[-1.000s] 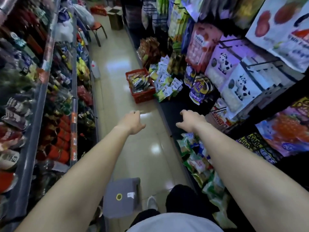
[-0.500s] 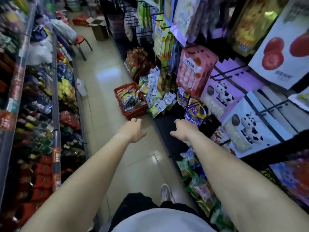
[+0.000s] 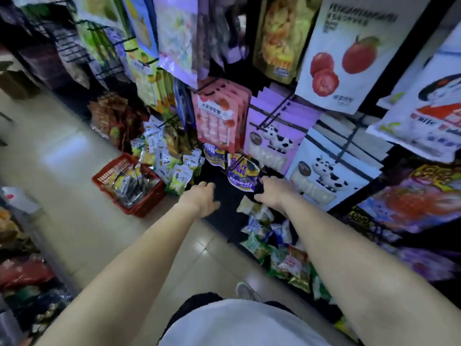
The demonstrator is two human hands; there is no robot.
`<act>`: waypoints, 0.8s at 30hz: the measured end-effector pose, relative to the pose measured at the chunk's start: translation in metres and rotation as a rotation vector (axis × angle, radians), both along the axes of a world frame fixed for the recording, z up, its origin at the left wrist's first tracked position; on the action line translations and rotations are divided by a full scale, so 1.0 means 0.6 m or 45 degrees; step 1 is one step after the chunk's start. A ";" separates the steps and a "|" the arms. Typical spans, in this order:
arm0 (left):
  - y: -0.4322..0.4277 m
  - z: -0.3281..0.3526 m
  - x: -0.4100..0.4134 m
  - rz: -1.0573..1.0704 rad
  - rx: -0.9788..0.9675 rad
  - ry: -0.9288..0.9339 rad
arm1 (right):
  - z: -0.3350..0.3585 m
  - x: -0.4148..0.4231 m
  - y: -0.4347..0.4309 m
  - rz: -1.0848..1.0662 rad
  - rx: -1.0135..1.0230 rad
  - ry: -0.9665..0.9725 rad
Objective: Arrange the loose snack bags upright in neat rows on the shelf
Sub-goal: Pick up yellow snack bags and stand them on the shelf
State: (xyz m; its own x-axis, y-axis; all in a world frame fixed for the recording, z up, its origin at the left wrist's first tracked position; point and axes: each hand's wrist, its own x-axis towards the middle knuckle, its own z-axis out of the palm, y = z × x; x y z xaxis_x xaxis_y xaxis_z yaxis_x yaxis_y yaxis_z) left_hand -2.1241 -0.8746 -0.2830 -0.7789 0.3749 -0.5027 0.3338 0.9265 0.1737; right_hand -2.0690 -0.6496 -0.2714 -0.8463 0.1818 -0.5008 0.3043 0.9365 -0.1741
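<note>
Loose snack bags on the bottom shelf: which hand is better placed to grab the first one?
Right, probably. The right hand hangs close to the loose snack bags on the dark bottom shelf, holding nothing. The left hand is also free but sits over bare shelf, toward the red basket.

Shop aisle, hanging snack packets [image 3: 346,53] on pegs, red shopping basket [image 3: 129,188], stocked shelves

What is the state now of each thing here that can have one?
left grip: empty, fingers relaxed.
right grip: by the purple bag, hold unclear.
loose snack bags: lying in a heap on the bottom shelf.
red basket: on the floor, holds packets.
pink bags: hanging upright.
</note>
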 end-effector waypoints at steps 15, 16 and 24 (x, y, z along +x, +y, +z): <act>0.104 0.005 0.058 -0.933 0.076 -0.080 | 0.020 0.352 -0.041 -0.961 0.070 -0.038; 0.114 0.004 0.078 -0.977 0.068 -0.098 | 0.020 0.379 -0.046 -1.014 0.083 -0.064; 0.183 -0.011 0.224 -1.208 0.031 -0.160 | 0.005 0.547 -0.044 -1.226 0.038 -0.148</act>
State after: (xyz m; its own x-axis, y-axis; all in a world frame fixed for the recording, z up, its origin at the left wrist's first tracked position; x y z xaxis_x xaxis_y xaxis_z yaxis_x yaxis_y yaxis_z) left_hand -1.9895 -0.7646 -0.2897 -0.0857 0.8336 -0.5457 0.9213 0.2748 0.2751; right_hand -1.7409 -0.6757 -0.2683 -0.2734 0.7850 -0.5558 0.9569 0.2807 -0.0743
